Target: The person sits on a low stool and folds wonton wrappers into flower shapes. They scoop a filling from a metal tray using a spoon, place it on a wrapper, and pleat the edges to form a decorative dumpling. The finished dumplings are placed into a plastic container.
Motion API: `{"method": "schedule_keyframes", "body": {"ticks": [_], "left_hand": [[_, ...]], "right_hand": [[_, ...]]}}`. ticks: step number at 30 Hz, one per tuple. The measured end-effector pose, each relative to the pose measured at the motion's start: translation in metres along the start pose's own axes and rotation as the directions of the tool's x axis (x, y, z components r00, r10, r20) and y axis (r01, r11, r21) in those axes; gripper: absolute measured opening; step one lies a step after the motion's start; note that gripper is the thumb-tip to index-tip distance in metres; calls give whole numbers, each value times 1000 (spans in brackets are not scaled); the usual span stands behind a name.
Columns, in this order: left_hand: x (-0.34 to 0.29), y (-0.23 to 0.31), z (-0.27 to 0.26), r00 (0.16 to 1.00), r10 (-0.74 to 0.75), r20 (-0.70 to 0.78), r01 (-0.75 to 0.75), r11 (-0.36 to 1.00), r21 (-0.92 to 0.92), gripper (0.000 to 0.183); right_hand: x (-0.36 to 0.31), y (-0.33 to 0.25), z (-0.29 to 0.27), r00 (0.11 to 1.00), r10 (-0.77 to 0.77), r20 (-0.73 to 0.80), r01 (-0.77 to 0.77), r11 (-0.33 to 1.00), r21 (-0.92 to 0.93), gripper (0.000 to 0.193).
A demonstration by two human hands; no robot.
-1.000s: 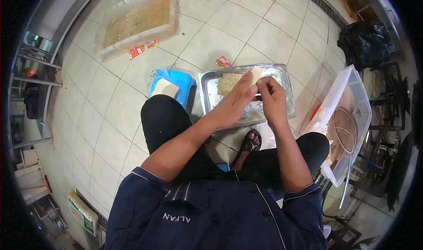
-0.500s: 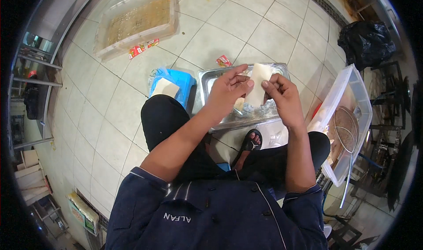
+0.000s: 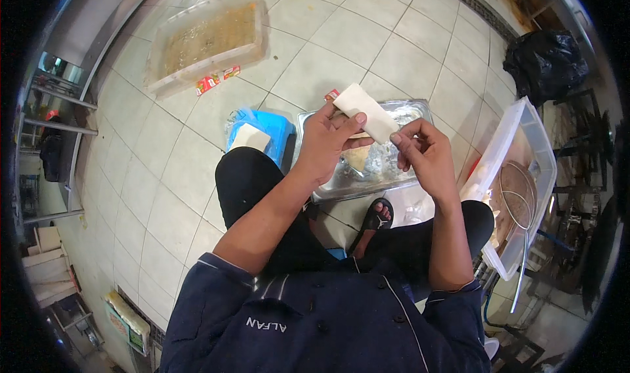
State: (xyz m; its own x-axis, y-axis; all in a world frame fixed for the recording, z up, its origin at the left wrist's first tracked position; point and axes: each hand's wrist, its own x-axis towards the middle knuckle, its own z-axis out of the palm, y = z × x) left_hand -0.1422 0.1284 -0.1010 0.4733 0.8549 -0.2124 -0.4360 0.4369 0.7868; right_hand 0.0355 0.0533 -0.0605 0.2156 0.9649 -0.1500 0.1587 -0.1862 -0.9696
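Note:
Above the metal tray [image 3: 341, 188], I hold a pale, flat, folded pastry wrapper [image 3: 367, 113] in both hands. My left hand [image 3: 325, 140] grips its left side, thumb on top and fingers beneath. My right hand [image 3: 426, 155] pinches its lower right end between thumb and fingers. The wrapper slants from upper left down to the right. In the tray lie a beige piece [image 3: 357, 157] and some whitish residue. To the left, a stack of pale square sheets [image 3: 249, 137] rests on a blue stool [image 3: 281, 135] with clear plastic around it.
At far left stands a large translucent bin [image 3: 156, 84] with brownish contents, red packets [image 3: 208, 84] beside it. On my right, a white plastic container [image 3: 502, 140] holds a round wire strainer [image 3: 515, 192] with a long handle. A black plastic bag [image 3: 546, 64] sits beyond it.
The wrapper has turned from nearly upright to slanting, its top end swinging left. My left hand has shifted slightly; my right hand now grips the lower end.

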Motion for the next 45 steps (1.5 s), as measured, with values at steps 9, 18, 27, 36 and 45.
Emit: {"method": "schedule_keyframes", "body": {"ticks": [9,18,27,36,45], "left_hand": [[-3,-4,-2,995,38,89,-42,998,51,43],[1,-8,4,988,102,118,-111,991,80,39],[4,-14,-27,971,228,68,-233,970,72,29],[129,-94,-67,655,707,268,-642,333,690,33],[158,-65,-117,481,744,464,-580,-127,805,46]], "right_hand": [[3,9,6,997,-43,-68,50,992,113,12],[1,8,0,998,-8,-69,15,995,100,15],[13,19,14,999,8,-41,-8,1000,6,35],[77,112,-43,901,-412,133,433,873,-225,42],[176,132,-17,611,-669,422,791,500,-353,34]]}}
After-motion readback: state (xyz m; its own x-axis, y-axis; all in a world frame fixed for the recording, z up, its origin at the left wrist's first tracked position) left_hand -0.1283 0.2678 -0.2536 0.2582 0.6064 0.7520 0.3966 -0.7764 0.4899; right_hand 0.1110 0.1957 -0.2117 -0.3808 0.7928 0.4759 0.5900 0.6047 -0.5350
